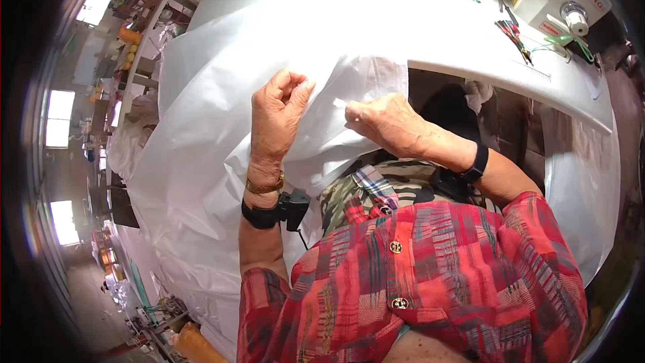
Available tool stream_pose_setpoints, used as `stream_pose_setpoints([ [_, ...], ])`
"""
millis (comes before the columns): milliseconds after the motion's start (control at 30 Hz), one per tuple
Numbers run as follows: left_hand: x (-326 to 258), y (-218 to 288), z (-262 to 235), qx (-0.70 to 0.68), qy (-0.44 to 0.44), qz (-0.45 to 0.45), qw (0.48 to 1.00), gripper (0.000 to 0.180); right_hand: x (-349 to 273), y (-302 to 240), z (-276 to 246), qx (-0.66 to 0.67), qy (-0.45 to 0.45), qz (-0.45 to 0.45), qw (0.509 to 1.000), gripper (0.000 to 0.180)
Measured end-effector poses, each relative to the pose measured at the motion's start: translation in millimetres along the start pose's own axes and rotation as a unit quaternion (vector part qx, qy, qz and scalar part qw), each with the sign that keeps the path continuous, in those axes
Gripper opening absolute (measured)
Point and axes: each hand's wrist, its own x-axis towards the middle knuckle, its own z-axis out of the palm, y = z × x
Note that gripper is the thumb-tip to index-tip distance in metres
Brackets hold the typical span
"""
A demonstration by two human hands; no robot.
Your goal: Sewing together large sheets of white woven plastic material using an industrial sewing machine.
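Here I have both hands closed on the white cloth [222,128] spread over the table's near edge, left hand [277,111] fisted, right hand [383,121] pinching a fold, and uneven pulling could, I judge, drag it crooked.

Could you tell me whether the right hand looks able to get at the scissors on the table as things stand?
Probably yes, with a stretch: the right hand pinches the white fabric, while the scissors lie apart, farther up the table, with nothing between. It would have to let go first.
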Motion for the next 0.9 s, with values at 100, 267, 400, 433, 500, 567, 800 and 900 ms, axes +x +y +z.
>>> stream_pose_setpoints([
  [100,-2,0,6,-0.023,-0.023,-0.009,0.999,0.013,-7,-16,-9,0.035,0.009,0.021,0.999,0.015],
  [267,-5,-1,11,-0.008,-0.009,0.004,1.0,0.014,-4,-4,2,0.211,0.021,0.259,0.942,0.028],
  [400,-3,0,8,-0.024,-0.014,-0.015,1.0,0.015,-6,22,25,0.324,0.002,0.41,0.853,0.035],
  [433,-2,0,8,-0.027,-0.017,-0.015,0.999,0.015,-5,26,32,0.347,0.005,0.417,0.84,0.035],
  [500,-2,1,8,-0.026,-0.015,-0.012,0.999,0.015,-3,31,44,0.39,0.017,0.43,0.814,0.034],
  [567,-2,2,8,-0.027,-0.012,-0.016,0.999,0.015,-3,29,50,0.454,0.023,0.441,0.774,0.03],
  [800,-1,3,3,-0.047,-0.02,-0.022,0.998,0.012,-17,-11,9,0.556,-0.001,0.189,0.81,0.017],
  [900,-4,3,6,-0.071,-0.048,-0.034,0.996,0.011,-14,-31,-6,0.583,-0.008,0.188,0.79,0.014],
])
